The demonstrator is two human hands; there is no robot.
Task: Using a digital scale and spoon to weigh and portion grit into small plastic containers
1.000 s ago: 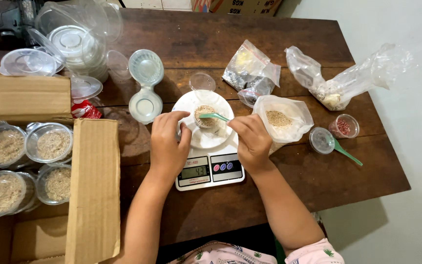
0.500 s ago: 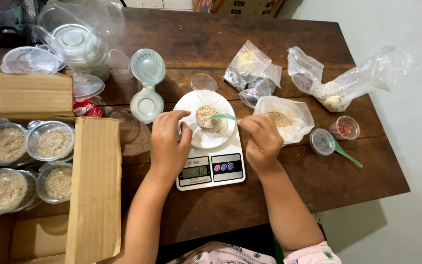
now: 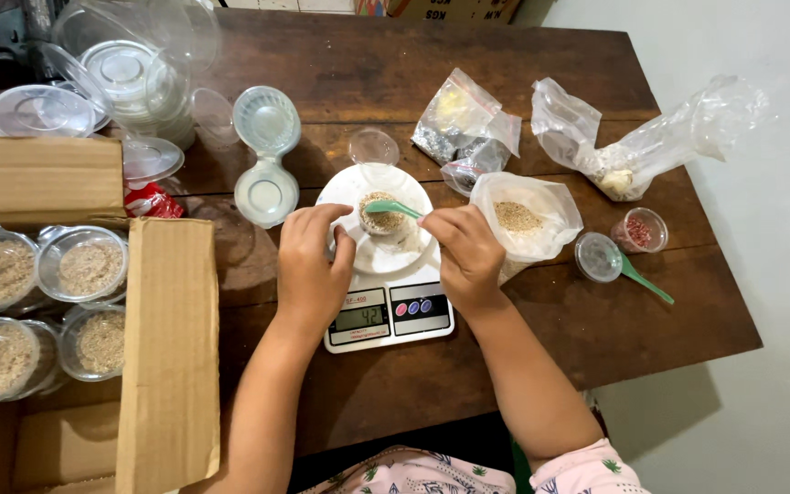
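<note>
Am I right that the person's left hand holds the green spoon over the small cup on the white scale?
Not quite: the head view shows the right hand holding the green spoon over the small cup on the white scale; the left hand steadies the cup.

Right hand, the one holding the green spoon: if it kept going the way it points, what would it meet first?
The right hand points its green spoon left, so it would probably meet the small cup of grain on the scale first; the spoon's height above it is unclear.

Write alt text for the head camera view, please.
Two bare hands work over a white digital kitchen scale: the left hand steadies a small clear plastic cup of tan grain while the right hand holds a green plastic spoon above it.
</note>
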